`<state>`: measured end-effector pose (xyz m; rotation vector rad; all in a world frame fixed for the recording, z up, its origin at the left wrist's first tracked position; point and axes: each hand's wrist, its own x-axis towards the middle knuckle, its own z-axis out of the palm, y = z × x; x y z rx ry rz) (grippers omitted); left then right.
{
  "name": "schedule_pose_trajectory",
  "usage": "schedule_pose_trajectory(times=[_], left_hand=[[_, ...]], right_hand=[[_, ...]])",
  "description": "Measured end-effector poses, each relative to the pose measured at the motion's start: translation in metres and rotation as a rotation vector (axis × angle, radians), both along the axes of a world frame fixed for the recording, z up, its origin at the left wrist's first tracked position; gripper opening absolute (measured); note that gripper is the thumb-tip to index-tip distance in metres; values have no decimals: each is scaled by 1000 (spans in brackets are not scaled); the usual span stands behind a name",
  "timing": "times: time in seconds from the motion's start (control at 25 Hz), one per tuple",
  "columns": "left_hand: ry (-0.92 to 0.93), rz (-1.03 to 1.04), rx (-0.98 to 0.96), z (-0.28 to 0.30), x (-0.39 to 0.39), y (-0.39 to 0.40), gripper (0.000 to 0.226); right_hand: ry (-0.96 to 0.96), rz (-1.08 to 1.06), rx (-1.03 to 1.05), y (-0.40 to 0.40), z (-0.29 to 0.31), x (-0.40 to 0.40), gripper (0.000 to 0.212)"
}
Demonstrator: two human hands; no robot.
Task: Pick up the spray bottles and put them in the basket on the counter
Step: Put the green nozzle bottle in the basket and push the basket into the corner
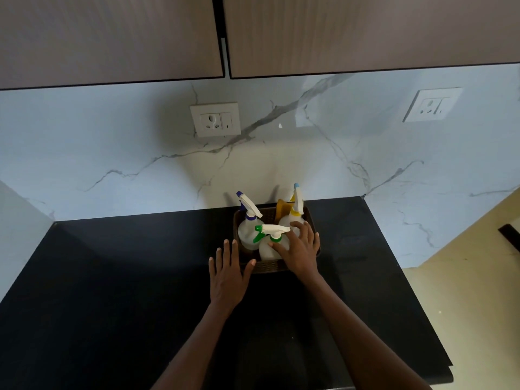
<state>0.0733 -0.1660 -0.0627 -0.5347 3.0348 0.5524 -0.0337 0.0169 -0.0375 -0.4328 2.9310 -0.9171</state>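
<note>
On counter (112,277), basket (270,267) holding three spray bottles (249,232), both hands spread

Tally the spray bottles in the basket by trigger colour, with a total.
Purple trigger: 1
Green trigger: 1
Yellow trigger: 1
Total: 3 spray bottles, all in the basket

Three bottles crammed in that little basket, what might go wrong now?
The right hand rests on the green-trigger bottle, which is packed tight against the other two; drawing away carelessly might tip one. The basket looks full, so a nudge from the left hand at its edge might slide it on the counter.
</note>
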Motion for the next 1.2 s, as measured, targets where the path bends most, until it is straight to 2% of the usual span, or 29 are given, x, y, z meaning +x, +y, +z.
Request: schedule_pose_trajectory(times=[0.12,0.28,0.44,0.64,0.92,1.2], left_hand=[[1,-2,13,1,0,0,80],[20,-15,54,0,1,-2,80],[41,-4,68,-2,3,1,78],[36,3,4,-3,4,3,77],[46,77,10,-1,6,4,80],[-11,265,18,-1,14,-15,77]], right_hand=[[-22,-6,9,-2,1,1,61],[38,-69,-51,18,-14,21,77],[-60,-138,57,49,-30,28,101],[-98,-77,128,59,-27,20,113],[-70,-61,105,55,-26,13,116],[-40,105,159,26,-26,5,104]])
